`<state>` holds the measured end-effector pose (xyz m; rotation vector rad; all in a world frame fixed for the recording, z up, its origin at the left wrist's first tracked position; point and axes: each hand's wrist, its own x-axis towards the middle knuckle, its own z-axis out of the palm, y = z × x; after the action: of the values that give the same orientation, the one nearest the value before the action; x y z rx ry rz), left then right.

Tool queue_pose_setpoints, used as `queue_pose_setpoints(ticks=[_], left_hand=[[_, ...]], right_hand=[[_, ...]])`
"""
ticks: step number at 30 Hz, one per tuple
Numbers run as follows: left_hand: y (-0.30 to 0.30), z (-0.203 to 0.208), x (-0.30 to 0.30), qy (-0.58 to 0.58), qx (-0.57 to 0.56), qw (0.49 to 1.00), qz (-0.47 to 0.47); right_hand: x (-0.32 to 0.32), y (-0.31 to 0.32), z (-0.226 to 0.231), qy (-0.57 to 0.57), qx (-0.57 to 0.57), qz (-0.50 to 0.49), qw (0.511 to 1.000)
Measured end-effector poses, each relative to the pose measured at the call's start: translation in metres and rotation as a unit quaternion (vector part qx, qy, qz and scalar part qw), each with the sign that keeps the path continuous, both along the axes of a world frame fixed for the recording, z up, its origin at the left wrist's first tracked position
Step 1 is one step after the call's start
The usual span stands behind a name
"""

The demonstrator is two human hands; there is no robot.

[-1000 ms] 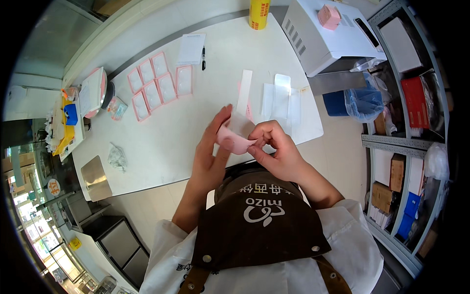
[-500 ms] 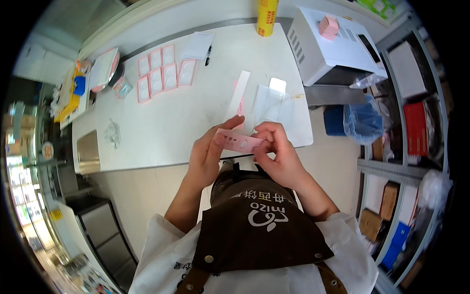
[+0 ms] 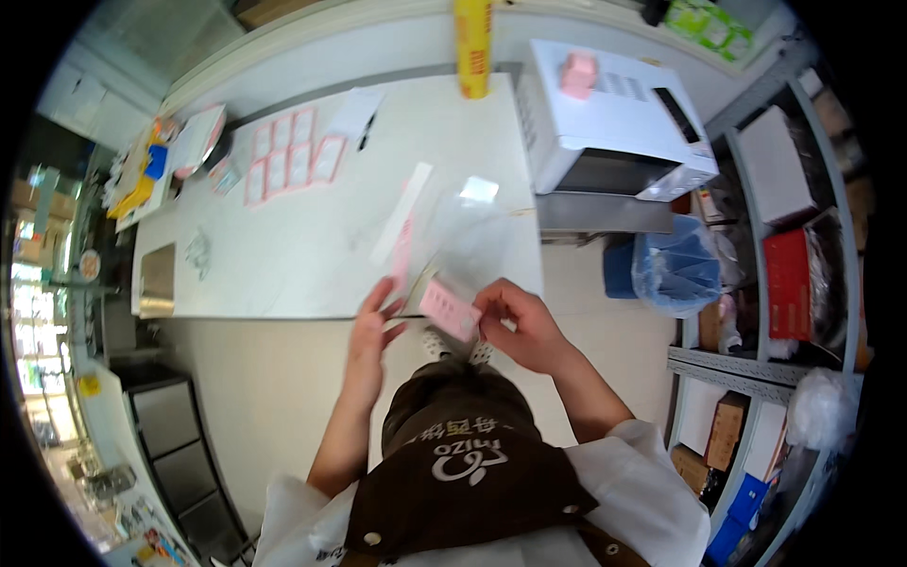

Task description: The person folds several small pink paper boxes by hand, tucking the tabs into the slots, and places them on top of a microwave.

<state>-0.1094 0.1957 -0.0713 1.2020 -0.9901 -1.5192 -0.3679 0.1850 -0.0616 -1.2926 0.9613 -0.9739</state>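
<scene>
My right hand (image 3: pixel 522 326) pinches the right end of a small pink printed piece of paper or card (image 3: pixel 448 309), held in the air just off the table's near edge. To its left, my left hand (image 3: pixel 367 338) is off the piece, with its fingers apart and holding nothing. Beyond my left fingertips, a pink strip (image 3: pixel 403 248) lies on the white table (image 3: pixel 274 246), with a white strip (image 3: pixel 406 210) beside it. Right of these are clear plastic sheets or sleeves, blurred, with a white piece (image 3: pixel 479 189) at their far end.
Several pink-rimmed white trays (image 3: pixel 278 170) lie in rows at the back left, near paper sheets and a black pen (image 3: pixel 367 132). A yellow roll (image 3: pixel 474 57) stands at the back. Right are a white microwave (image 3: pixel 605 118), a blue-lined bin (image 3: pixel 675 269) and grey shelving (image 3: pixel 756 373).
My left hand has let go of the pink piece and moved away to the left. My right hand still holds it, now tilted down to the right. The view has shifted.
</scene>
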Motion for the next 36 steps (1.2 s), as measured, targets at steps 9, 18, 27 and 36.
queue_pose_setpoints(ticks=[9,18,27,36], left_hand=[[0.015,-0.015,0.017,-0.069,0.107,0.989,-0.077],[-0.044,-0.126,0.057,-0.171,0.135,0.971,-0.098],[-0.183,-0.197,0.070,-0.624,0.110,0.766,-0.112],[-0.202,-0.222,0.083,-0.633,0.108,0.741,-0.197]], right_hand=[[-0.138,-0.166,-0.012,0.333,-0.232,-0.307,0.861],[-0.112,-0.188,0.001,0.423,-0.176,-0.325,0.827],[0.020,-0.085,-0.113,0.386,-0.012,0.017,0.922],[0.065,-0.107,-0.101,0.505,0.006,0.157,0.849]])
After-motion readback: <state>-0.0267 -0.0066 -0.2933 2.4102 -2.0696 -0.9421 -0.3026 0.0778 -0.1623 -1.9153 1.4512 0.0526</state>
